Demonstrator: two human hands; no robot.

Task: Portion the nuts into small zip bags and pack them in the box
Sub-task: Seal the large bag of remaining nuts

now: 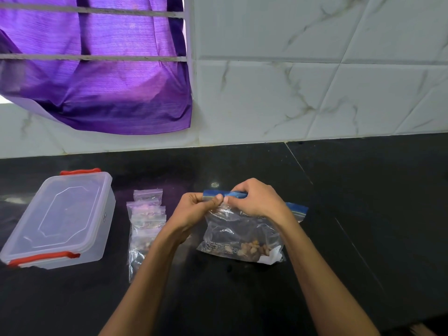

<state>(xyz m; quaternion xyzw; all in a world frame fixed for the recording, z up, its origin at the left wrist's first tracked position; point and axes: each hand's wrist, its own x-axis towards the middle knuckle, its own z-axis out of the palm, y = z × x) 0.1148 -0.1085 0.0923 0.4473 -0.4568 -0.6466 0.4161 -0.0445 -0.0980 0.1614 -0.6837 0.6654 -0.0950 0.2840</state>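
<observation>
Pinching the large bag's blue zip strip [226, 194], our left hand [194, 209] and right hand [254, 202] meet thumb to thumb. The strip runs sideways between them; nuts [252, 249] lie below our grip, small zip bags [145, 221] nearer our left.

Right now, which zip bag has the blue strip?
The large bag pinched by both hands, left hand and right hand; the small bags beside it are clear-topped.
</observation>
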